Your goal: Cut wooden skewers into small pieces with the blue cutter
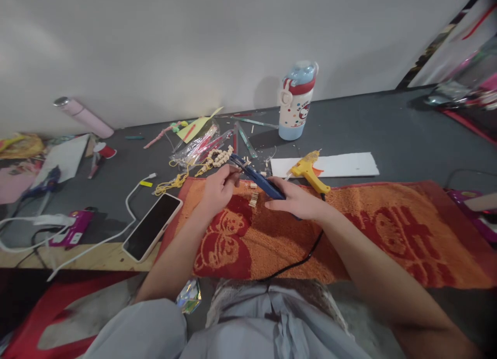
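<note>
My right hand (293,198) is wrapped round a long blue-handled tool (260,182). The tool slants up and left to a dark narrow head, and its exact kind is unclear. Close to that head, my left hand (221,185) has its fingers pinched together; whatever is between them is too small to make out. Below the tool, a short row of small pale wooden pieces (253,198) lies on the orange and red towel (287,245). Just past my left fingers sits a cluster of similar pale pieces (221,156), beside yellow cord (173,183).
A yellow glue gun (308,170) rests on a white strip (349,164), right of my hands. Behind stands a water bottle (297,102). At left lie a phone (153,227), a white cable (130,206), a purple power strip (75,228) and a pink flask (83,115).
</note>
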{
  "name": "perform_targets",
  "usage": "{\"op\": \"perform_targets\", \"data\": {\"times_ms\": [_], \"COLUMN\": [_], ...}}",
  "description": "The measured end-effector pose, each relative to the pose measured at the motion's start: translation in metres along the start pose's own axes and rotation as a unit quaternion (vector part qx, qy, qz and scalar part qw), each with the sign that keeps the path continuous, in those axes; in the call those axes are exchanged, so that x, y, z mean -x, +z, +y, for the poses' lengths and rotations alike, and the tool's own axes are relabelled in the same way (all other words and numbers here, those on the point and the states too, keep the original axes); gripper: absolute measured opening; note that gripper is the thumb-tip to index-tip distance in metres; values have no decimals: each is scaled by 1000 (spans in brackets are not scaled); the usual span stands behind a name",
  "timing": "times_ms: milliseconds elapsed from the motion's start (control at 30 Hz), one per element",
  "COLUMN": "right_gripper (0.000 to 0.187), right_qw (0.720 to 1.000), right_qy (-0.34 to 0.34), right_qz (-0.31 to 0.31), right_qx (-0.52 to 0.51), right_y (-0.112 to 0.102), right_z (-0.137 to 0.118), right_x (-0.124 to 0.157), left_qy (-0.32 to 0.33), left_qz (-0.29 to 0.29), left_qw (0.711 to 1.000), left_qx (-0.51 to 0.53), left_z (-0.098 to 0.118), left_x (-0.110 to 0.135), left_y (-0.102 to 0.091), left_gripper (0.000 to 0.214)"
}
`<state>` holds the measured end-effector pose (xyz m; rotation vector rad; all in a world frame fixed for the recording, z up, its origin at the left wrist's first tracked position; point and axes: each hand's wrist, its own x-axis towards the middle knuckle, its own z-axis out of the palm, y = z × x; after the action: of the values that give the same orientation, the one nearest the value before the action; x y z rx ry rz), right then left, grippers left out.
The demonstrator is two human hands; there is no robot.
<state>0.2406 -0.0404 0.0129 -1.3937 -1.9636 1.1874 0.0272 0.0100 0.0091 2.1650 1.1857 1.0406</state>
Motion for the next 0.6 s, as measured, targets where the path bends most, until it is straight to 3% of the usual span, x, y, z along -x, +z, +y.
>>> {"op": "perform_targets", "data": {"times_ms": [67, 233, 600], "right_gripper": [50, 60, 55], "right_qw": [1000, 986, 990], "right_qy": [-11, -63, -58], "right_qz": [8, 111, 103], "right_qx": [17, 105, 74], "right_y": [0, 6, 8], "right_z": [1, 6, 6], "right_x": [0, -3, -5], "left_qy": [2, 3, -3], "left_qz": [-8, -10, 15], "left_qw": [1000, 999, 999], "left_qx": [8, 47, 35], "left_z": [0, -1, -1], "left_x": [0, -1, 1], "left_y": [-1, 0, 4], "left_gripper": [12, 17, 12]}}
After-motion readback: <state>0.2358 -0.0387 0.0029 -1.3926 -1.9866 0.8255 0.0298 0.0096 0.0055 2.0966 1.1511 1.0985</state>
